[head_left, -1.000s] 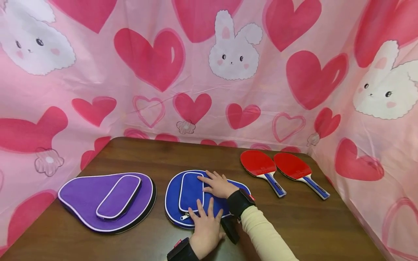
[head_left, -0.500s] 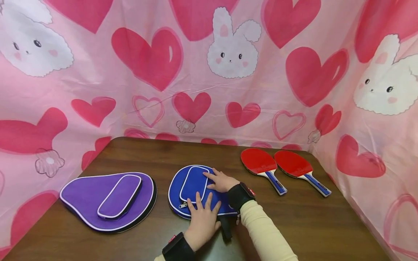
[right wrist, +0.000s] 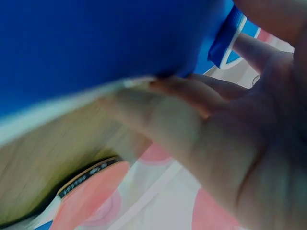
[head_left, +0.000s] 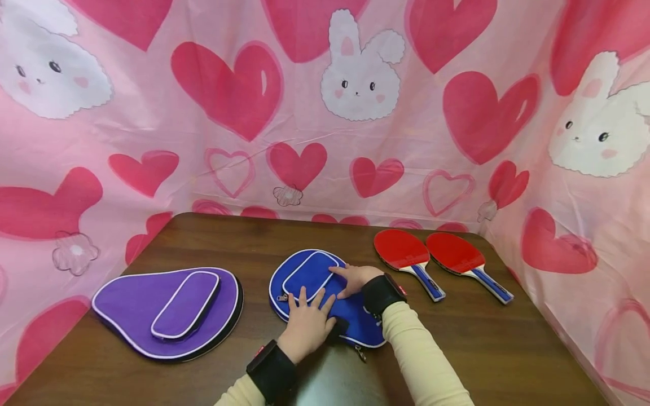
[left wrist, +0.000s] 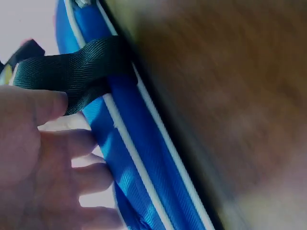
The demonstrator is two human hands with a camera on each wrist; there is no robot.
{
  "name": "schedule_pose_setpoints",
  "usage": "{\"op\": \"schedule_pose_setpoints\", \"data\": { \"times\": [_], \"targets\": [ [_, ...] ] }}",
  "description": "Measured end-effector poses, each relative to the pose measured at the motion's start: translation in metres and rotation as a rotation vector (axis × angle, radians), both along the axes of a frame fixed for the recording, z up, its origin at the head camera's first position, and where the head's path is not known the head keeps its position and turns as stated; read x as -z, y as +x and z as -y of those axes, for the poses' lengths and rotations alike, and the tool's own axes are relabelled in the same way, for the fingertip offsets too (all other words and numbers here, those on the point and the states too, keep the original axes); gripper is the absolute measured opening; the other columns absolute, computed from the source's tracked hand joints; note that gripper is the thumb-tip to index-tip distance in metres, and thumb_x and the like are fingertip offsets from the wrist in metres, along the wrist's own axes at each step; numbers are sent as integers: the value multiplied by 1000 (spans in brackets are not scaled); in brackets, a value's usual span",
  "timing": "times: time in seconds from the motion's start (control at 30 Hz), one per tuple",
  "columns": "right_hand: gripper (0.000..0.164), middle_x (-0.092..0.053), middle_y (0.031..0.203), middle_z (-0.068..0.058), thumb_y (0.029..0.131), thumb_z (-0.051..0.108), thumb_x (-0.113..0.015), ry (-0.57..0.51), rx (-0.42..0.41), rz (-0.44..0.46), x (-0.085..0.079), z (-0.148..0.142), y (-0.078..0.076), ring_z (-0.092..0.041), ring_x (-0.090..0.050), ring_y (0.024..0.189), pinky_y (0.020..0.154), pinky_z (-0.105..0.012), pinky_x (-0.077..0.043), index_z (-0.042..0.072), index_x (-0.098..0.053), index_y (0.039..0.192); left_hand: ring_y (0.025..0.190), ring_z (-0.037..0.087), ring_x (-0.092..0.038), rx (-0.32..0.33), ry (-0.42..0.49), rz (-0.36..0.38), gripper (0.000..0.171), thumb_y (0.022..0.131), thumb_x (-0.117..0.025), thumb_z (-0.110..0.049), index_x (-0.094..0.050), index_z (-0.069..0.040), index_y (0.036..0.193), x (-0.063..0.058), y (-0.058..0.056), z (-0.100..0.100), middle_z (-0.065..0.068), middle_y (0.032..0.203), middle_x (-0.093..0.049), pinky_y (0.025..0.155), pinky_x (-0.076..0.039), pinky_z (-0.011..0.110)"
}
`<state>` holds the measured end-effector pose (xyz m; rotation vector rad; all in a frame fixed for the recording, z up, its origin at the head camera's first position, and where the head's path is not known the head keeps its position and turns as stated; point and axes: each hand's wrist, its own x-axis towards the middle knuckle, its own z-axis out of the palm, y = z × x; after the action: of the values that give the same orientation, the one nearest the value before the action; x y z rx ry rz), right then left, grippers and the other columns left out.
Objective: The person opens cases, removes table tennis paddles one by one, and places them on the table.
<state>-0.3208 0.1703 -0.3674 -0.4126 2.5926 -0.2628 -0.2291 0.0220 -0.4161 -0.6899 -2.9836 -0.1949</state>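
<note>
A blue padded table tennis bat case (head_left: 358, 318) with white piping lies mid-table, its narrow end toward the front right. My left hand (head_left: 308, 326) rests on its near edge with fingers spread over the lower border of the raised pocket (head_left: 310, 275). In the left wrist view the thumb lies against a black strap loop (left wrist: 91, 67) on the case's side. My right hand (head_left: 357, 278) touches the far side of the case, thumb and fingers apart. The right wrist view shows its fingers along the white-piped edge. A zipper pull (head_left: 360, 354) hangs at the near edge.
A purple bat case (head_left: 127, 304) with a small pocket lies at the left. Two red table tennis bats (head_left: 401, 249) with blue handles lie side by side at the back right. Pink heart-and-rabbit cloth (head_left: 304, 101) hangs behind the brown wooden table (head_left: 244, 237).
The blue case has turned clockwise and slid slightly away, its narrow end swinging toward the front. Both hands have moved with it. The purple case and bats stay put.
</note>
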Motion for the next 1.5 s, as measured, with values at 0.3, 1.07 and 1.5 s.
{"op": "schedule_pose_setpoints", "data": {
  "times": [0.3, 1.07, 1.5],
  "targets": [
    [78, -44, 145, -18, 81, 28, -77, -62, 83, 23, -1, -16, 3, -39, -40, 133, 99, -59, -39, 20, -41, 149, 131, 51, -36, 87, 77, 76, 63, 84, -72, -44, -59, -8, 134, -4, -25, 15, 7, 141, -52, 93, -37, 69],
    [75, -57, 125, -29, 75, 34, -83, -209, 270, -312, 24, -3, 37, -46, -54, 116, 91, -55, -47, -9, -54, 130, 134, 50, -33, 158, 111, 88, 52, 81, -73, 0, -63, -11, 131, -9, -45, 24, 5, 141, -53, 71, -55, 54],
    [73, -58, 124, -28, 77, 35, -81, -232, 348, -335, 29, -5, 25, -45, -56, 114, 90, -55, -48, -7, -54, 130, 134, 49, -33, 148, 127, 96, 56, 81, -75, -2, -60, -11, 134, -6, -62, 20, 7, 143, -51, 75, -54, 55]
  ]
}}
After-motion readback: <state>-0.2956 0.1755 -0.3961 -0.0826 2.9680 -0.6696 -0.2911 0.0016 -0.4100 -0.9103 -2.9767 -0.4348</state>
